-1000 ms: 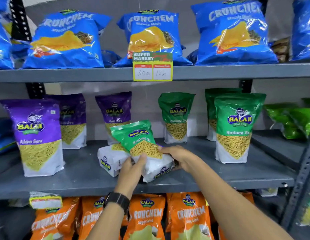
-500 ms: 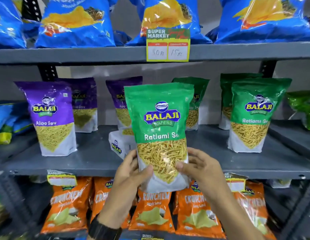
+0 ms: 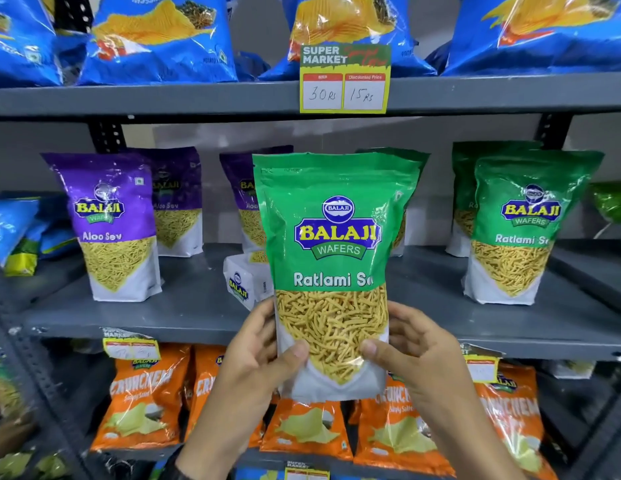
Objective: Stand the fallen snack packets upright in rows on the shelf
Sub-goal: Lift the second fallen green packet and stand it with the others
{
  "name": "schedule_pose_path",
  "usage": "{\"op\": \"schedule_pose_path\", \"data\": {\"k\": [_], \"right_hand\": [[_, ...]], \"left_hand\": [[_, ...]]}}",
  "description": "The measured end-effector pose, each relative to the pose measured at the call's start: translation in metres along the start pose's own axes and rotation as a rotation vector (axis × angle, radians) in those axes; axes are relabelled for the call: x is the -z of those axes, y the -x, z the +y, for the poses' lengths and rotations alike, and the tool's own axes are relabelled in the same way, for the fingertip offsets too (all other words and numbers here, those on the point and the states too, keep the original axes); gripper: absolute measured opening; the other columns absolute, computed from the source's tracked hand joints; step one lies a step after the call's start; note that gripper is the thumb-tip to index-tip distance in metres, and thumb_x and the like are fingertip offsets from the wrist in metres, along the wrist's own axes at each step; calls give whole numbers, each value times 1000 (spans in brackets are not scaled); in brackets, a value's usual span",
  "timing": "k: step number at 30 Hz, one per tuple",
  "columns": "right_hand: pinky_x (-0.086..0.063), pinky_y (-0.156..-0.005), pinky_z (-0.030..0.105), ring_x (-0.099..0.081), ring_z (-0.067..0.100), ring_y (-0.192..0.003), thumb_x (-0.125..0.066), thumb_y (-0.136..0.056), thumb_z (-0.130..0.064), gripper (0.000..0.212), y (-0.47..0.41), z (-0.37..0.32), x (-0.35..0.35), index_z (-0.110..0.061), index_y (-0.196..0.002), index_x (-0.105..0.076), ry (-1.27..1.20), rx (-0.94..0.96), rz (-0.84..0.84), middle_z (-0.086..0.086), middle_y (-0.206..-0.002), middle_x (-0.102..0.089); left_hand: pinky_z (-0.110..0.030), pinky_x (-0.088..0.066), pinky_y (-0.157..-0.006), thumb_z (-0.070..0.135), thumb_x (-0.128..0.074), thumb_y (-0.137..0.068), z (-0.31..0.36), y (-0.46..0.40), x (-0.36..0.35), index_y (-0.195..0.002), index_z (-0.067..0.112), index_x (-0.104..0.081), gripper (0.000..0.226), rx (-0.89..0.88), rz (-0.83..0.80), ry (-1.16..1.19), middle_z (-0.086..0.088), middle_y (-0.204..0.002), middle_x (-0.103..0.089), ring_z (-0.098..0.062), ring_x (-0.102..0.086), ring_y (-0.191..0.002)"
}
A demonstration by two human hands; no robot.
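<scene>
I hold a green Ratlami Sev packet (image 3: 333, 237) upright in the air in front of the grey middle shelf (image 3: 184, 313). My left hand (image 3: 257, 355) grips its lower left edge and my right hand (image 3: 416, 351) grips its lower right edge, thumbs on the front. Behind it a fallen packet (image 3: 241, 282) lies on the shelf with its white bottom facing me. Purple Aloo Sev packets (image 3: 111, 226) stand upright at the left. Green Ratlami Sev packets (image 3: 524, 230) stand at the right.
Blue Crunchem bags (image 3: 156, 32) fill the top shelf above a yellow price tag (image 3: 345, 81). Orange Crunchem bags (image 3: 142, 400) hang under the middle shelf. Bare shelf surface shows between the purple and green rows. More packets lie on side shelves at the far left (image 3: 14, 233) and right (image 3: 610, 206).
Both hands lifted the green packet off the fallen one on the shelf, turned it upright and brought it closer to the camera. The view has moved closer to the shelf.
</scene>
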State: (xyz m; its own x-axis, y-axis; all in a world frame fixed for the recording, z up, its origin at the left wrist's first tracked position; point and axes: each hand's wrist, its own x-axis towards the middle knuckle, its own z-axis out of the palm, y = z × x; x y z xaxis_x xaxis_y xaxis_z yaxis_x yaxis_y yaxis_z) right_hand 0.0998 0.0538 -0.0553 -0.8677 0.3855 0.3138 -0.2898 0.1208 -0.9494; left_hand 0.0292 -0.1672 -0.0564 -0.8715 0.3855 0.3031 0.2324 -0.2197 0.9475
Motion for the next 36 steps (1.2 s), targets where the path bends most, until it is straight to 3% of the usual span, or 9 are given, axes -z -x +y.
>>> {"op": "schedule_pose_path", "data": {"k": [6, 10, 14, 18, 23, 27, 31, 34, 36], "right_hand": [[-61, -89, 39, -79, 14, -101, -88, -78, -9, 45, -45, 20, 22, -38, -110, -75, 68, 9, 46, -8, -107, -84], [-62, -86, 34, -78, 17, -99, -84, -80, 4, 47, -93, 23, 44, -31, -106, -68, 154, 30, 94, 1, -106, -82], [-59, -75, 19, -73, 15, -97, -80, -80, 11, 54, -137, 27, 59, -31, -106, -59, 176, 33, 152, 0, -108, -76], [-57, -100, 44, -67, 26, -120, -76, -81, 15, 59, -161, 48, 67, -20, -123, -54, 182, -23, 203, 6, -123, -70], [-49, -113, 52, -60, 26, -134, -78, -86, 4, 73, -162, 68, 70, -16, -149, -48, 232, -56, 184, 4, -145, -64], [-55, -104, 46, -63, 19, -119, -83, -85, -8, 68, -143, 64, 61, -19, -144, -52, 289, -78, 280, -3, -128, -65], [-53, -77, 35, -69, 17, -89, -78, -85, -16, 34, -118, 52, 37, -27, -113, -62, 422, -36, 470, -1, -104, -71], [-63, -77, 43, -72, 21, -86, -72, -88, -12, 21, -115, 46, 6, -27, -102, -67, 304, -108, 313, -1, -95, -73], [-67, -77, 43, -72, 23, -83, -73, -90, -9, 29, -120, 42, -24, -14, -118, -65, 69, -256, 137, 8, -99, -71]], "left_hand": [[-33, -56, -103, 5, -74, -94, -22, -51, -30, -137, 34, -61, 53, 14, -10, -156, 7, -130, -80, -11, -75, -122], [-29, -55, -106, -7, -70, -95, -31, -105, -59, -127, 32, -60, 51, -23, -4, -243, 6, -125, -79, -4, -74, -116], [-20, -55, -99, -11, -68, -93, -39, -152, -89, -119, 38, -58, 57, -77, 4, -334, 17, -118, -71, 21, -68, -98], [-51, -55, -111, -7, -67, -91, -55, -180, -102, -126, 25, -62, 47, -57, 15, -430, 3, -121, -76, -15, -72, -116], [-53, -51, -117, 0, -63, -99, -63, -179, -100, -150, 18, -54, 55, -20, -54, -467, -6, -141, -71, -24, -68, -131], [-29, -43, -118, 5, -61, -105, -51, -168, -85, -164, 21, -37, 66, 45, -143, -475, -8, -158, -58, -16, -60, -137], [-30, -45, -114, 13, -67, -103, -21, -171, -43, -163, 19, -44, 64, -40, -21, -553, -6, -159, -58, -18, -58, -142], [-31, -50, -109, 26, -67, -102, 3, -189, 4, -150, 25, -62, 48, -128, 146, -785, -1, -146, -71, -13, -66, -127], [-37, -53, -108, 35, -65, -101, 12, -205, 40, -147, 28, -65, 46, -34, 234, -970, -3, -144, -73, -24, -69, -127]]}}
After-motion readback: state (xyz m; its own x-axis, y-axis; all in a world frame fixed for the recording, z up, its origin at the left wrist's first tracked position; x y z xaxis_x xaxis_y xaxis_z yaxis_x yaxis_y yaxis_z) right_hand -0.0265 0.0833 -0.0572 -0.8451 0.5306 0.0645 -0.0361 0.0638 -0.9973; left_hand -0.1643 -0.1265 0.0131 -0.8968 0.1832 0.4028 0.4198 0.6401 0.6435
